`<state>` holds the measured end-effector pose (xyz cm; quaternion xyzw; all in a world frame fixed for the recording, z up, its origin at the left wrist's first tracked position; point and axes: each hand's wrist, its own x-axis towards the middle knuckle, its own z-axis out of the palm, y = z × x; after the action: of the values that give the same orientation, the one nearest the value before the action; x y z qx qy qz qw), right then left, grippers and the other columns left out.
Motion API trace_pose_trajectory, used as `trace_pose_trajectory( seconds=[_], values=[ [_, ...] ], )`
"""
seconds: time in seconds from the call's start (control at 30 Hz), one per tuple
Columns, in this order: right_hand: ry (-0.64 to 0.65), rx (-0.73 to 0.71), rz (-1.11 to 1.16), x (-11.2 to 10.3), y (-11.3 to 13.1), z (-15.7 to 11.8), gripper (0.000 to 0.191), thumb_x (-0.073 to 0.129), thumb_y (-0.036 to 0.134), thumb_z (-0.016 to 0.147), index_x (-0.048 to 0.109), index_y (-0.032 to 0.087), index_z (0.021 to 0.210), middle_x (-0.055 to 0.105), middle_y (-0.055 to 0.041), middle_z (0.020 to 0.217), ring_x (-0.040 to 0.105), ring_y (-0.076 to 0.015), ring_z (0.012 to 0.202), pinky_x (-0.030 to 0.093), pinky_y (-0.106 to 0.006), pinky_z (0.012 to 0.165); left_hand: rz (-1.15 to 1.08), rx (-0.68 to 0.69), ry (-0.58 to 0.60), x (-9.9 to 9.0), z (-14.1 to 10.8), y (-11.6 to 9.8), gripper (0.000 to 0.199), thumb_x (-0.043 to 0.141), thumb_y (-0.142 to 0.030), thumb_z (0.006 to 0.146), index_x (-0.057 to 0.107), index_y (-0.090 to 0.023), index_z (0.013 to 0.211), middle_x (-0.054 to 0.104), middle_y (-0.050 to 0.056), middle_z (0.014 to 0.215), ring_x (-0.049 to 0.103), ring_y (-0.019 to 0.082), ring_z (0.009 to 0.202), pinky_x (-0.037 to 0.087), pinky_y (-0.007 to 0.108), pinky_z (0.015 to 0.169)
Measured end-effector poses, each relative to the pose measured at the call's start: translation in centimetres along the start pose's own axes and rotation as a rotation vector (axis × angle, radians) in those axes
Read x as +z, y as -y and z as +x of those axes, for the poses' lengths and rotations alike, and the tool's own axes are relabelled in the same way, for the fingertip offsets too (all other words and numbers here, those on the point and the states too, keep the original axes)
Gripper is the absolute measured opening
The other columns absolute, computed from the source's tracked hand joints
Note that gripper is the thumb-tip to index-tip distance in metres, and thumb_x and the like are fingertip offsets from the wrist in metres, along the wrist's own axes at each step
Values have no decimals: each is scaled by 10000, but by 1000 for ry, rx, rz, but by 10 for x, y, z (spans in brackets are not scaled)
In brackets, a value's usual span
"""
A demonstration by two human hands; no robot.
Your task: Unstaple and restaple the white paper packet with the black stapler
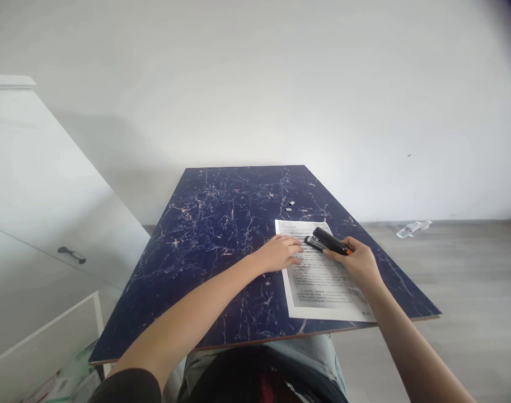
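A black stapler (331, 240) with an orange bit at its rear is gripped by my right hand (358, 260), its jaws parted and its front pointing left. It is over the upper part of a printed sheet of paper (322, 285), which lies near the table's front right. My left hand (279, 253) rests flat on the paper's left edge, fingers spread toward the stapler. Whether more sheets lie under the top one I cannot tell. Beyond the paper are two small pale pieces (290, 206), too small to name.
The dark blue marbled table (213, 224) stands against a white wall (255, 84). At the left is a white cabinet (37, 184) with a dark handle (71, 255). On the floor at right lies a clear plastic bottle (412, 228). A pale bin-like container (49, 347) with assorted items sits lower left.
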<state>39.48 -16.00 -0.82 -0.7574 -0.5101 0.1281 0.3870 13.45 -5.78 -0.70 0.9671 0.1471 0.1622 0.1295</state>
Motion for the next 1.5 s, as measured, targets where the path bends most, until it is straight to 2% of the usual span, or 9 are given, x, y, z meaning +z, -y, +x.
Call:
trace_pose_trajectory(
  seconds=[0.23,0.53,0.73,0.9,1.07,1.13,1.2,1.37,1.5],
  values=[
    [80,-113,-30,-2,4,1,528,764,569,687,650,204,1052,708,-70,966,641,-237,815,459,-306,679,-20,-41,-63,-5,-8,2,323,559,-393,990,675,-194,1215,650,113,1296,569,258,1248,444,418,1060],
    [104,-155,-223,-14,-12,17,444,713,549,732,676,228,1036,718,-38,811,655,-240,721,452,-307,626,11,-31,-34,-5,-7,-2,459,533,-493,981,636,-213,1330,565,124,1445,468,292,1379,340,489,1166],
    [120,-139,-180,-20,-26,28,557,760,594,693,650,239,1107,741,-64,974,682,-274,849,497,-347,710,19,-62,-39,-6,-8,-2,447,520,-495,988,634,-218,1320,576,112,1431,497,271,1354,363,462,1154],
    [47,-122,-23,-22,-24,26,675,803,629,643,631,219,1151,734,-110,1064,689,-306,952,524,-396,788,44,-75,-42,-7,-8,-3,463,494,-505,998,596,-226,1353,544,127,1457,476,278,1376,371,466,1146],
    [-104,-149,9,-40,21,12,425,739,581,769,652,228,990,732,-86,959,682,-264,898,509,-363,753,43,-132,-9,-24,-15,2,430,496,-451,1004,584,-212,1350,543,132,1434,510,285,1325,413,454,1098],
    [-103,-213,-80,-44,49,5,313,662,539,860,645,228,833,711,-63,826,660,-228,781,489,-363,758,44,-143,-11,-32,-23,7,362,510,-401,1000,617,-211,1290,574,120,1379,540,273,1271,424,438,1075],
    [-8,-316,-116,-39,78,-3,316,599,504,914,624,227,764,686,-60,756,638,-212,735,476,-349,735,45,-178,-39,-40,-33,12,280,523,-363,993,657,-204,1181,622,107,1264,581,252,1173,445,407,1029],
    [374,-555,-163,13,134,-9,250,549,385,939,598,226,751,674,-34,736,600,-178,682,423,-298,676,88,-369,9,-57,-65,24,323,474,-396,999,615,-192,791,624,48,848,597,182,753,454,309,714],
    [540,-632,-300,64,157,5,165,607,281,878,599,215,727,680,-26,754,606,-180,710,350,-273,641,173,-513,55,-69,-85,38,345,469,-416,989,573,-206,736,622,30,725,593,190,701,366,279,620]
  ],
)
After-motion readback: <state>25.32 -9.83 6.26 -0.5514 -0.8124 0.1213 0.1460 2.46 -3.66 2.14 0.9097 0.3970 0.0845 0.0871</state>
